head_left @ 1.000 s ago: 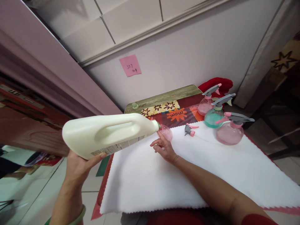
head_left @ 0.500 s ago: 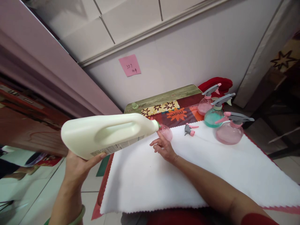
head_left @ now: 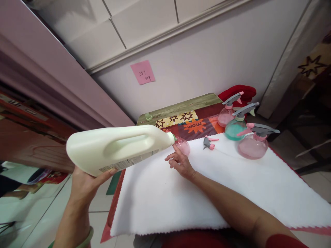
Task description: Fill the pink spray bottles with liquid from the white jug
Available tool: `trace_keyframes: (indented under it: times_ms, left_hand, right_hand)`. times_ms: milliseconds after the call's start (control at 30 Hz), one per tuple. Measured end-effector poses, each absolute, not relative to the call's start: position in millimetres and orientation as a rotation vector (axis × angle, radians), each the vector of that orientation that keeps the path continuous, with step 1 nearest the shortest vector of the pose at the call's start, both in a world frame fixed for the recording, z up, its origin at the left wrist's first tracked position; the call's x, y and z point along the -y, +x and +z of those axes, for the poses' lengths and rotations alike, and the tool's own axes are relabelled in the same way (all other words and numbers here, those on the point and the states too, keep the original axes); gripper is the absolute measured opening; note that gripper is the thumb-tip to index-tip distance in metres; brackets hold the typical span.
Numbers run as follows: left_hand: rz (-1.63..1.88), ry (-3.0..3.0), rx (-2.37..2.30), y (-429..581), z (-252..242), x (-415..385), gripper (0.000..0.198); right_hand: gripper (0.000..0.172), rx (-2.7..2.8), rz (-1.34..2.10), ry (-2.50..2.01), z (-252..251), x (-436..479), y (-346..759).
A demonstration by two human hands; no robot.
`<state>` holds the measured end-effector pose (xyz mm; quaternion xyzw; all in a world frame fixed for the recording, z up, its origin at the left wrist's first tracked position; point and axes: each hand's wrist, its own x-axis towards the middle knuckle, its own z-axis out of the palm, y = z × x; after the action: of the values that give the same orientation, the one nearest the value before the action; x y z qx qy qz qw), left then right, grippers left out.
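My left hand (head_left: 85, 184) grips a large cream jug (head_left: 116, 148) from below, tipped on its side. The jug's spout meets the neck of a small pink round bottle (head_left: 183, 146) standing on the white cloth (head_left: 207, 193). My right hand (head_left: 181, 163) holds that pink bottle at its near side, fingers curled around it. A loose grey and pink spray head (head_left: 209, 142) lies on the cloth just right of the bottle.
Three spray bottles stand at the right: a pink one (head_left: 254, 143), a teal one (head_left: 236, 125) and a pink one (head_left: 227, 113) behind. A patterned mat (head_left: 191, 125) covers the small table (head_left: 181, 105). A green cap (head_left: 148, 116) lies at its far-left corner. A pink note (head_left: 143, 72) sticks on the wall.
The jug's base has drifted slightly left and up. Both hands and the pink bottle stay where they were.
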<state>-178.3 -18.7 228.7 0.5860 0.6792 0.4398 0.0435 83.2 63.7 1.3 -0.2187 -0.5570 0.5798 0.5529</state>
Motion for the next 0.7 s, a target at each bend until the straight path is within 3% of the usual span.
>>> trace_keyframes:
  times_ms: [367, 700]
  left_hand:
    - [1.336, 1.783, -2.075, -179.1, 229.4, 17.8, 0.066]
    - [1.335, 1.802, -2.044, -179.7, 229.3, 18.4, 0.066]
  right_hand:
    - [0.071, 1.301, 1.375, -0.52, 0.9, -62.8, 82.6]
    - [0.076, 1.319, 1.367, -0.518, 1.1, -63.5, 83.4]
